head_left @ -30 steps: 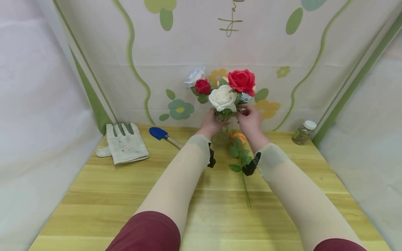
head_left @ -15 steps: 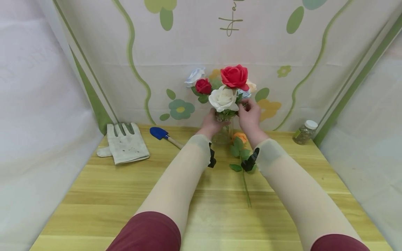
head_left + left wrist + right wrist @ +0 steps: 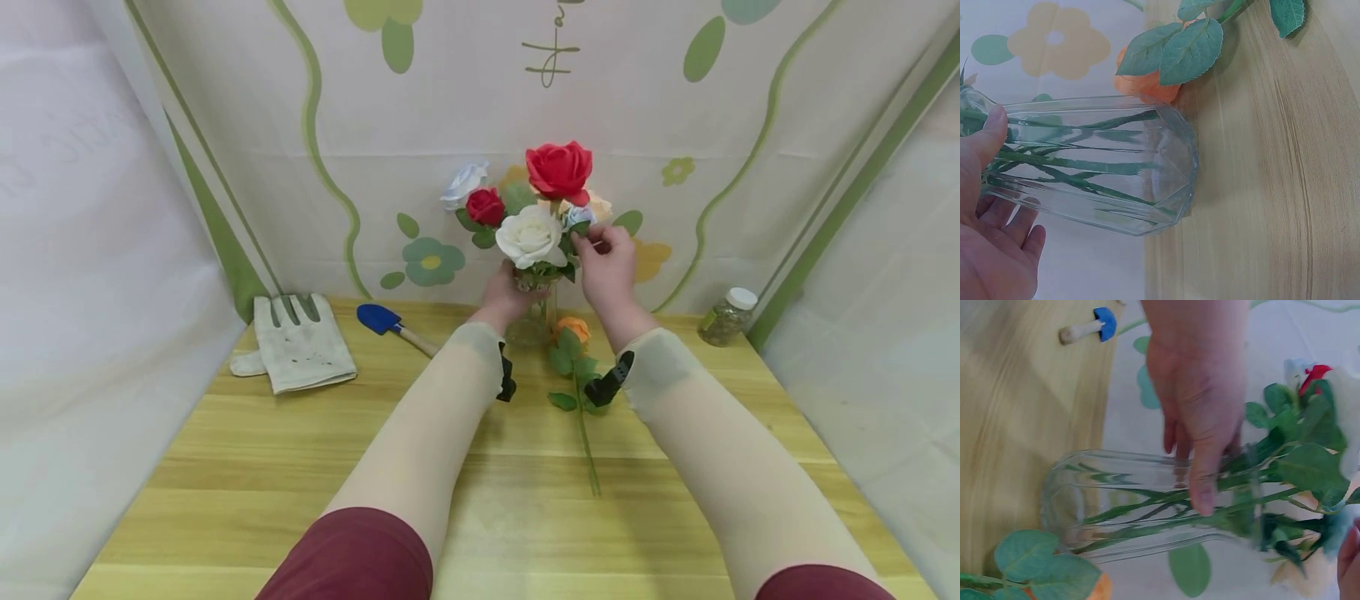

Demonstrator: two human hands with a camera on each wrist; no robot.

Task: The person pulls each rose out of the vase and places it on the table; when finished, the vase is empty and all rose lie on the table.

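- Left hand (image 3: 504, 293), centre frame, grips the glass vase (image 3: 1094, 164); if it slackens, the top-heavy vase may tip
- Right hand (image 3: 609, 265) pinches the red rose (image 3: 558, 169) stem; a tug could drag out neighbouring stems

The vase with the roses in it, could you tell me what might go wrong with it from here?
1. The right hand is working the red rose high above the rim; a sideways pull could tip the glass vase, steadied only by the left hand.
2. The orange rose lies right against the vase's base, so a shifting vase could crush or push it.
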